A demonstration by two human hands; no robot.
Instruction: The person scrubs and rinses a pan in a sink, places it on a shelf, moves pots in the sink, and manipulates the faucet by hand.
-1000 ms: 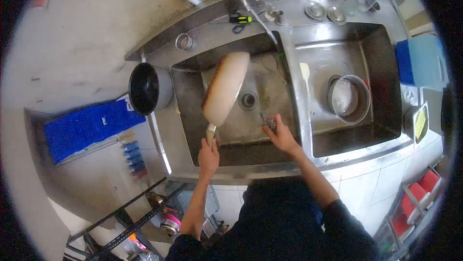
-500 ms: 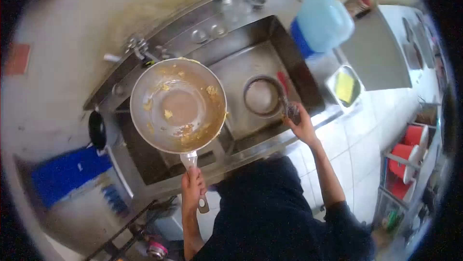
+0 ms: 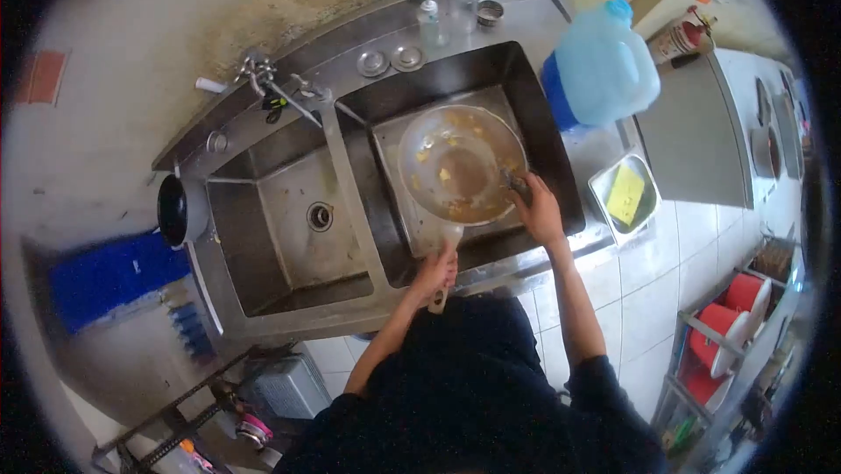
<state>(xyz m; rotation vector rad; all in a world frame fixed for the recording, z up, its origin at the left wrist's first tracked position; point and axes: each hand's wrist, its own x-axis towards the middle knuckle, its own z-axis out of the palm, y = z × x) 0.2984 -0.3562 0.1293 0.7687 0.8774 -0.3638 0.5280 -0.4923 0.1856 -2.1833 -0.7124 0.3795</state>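
A frying pan (image 3: 462, 167) with yellow food scraps stuck to its inside is held over the right sink basin (image 3: 552, 167). My left hand (image 3: 435, 274) is closed around its pale handle. My right hand (image 3: 540, 211) grips a dark scouring pad (image 3: 517, 183) at the pan's right inner edge. The pad is partly covered by my fingers. Whatever lies on the basin floor beneath the pan is hidden.
On the left is a second basin (image 3: 307, 220) with a drain, below the faucet (image 3: 272, 88). A large blue jug (image 3: 604, 67) and a metal tray (image 3: 600, 185) with a yellow sponge (image 3: 625, 195) stand at right. A black pan (image 3: 173, 211) sits at far left.
My left hand has moved the frying pan rightward from above the left basin to the right one. My right hand has brought the scouring pad to the pan's edge.
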